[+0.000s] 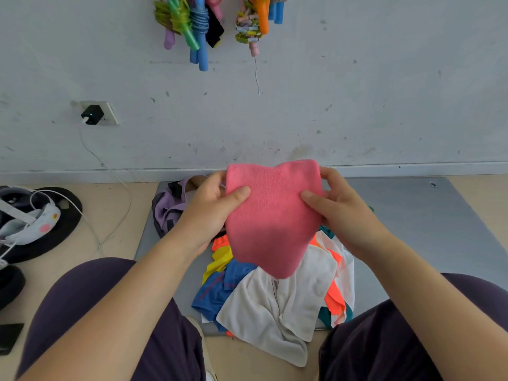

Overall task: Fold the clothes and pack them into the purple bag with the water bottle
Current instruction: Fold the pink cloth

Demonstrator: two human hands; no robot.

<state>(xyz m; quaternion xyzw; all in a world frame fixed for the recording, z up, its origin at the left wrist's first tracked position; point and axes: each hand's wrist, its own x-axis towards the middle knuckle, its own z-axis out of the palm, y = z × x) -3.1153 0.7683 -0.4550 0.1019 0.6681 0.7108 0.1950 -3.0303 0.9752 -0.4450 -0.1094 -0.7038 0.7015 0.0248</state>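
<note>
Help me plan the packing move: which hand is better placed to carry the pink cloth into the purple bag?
Left, probably. The purple bag lies just beside the left hand, while the right hand holds the pink cloth on its far side.

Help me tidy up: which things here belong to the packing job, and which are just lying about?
Job: pink cloth held in left hand and right hand; clothes pile; purple bag.
Lying about: charger, cable, hanging ropes, headset.

wall (357, 92): scuffed grey-white | floor (115, 204): beige | mat (412, 215): grey | wall socket (110, 112): charger plugged in
</note>
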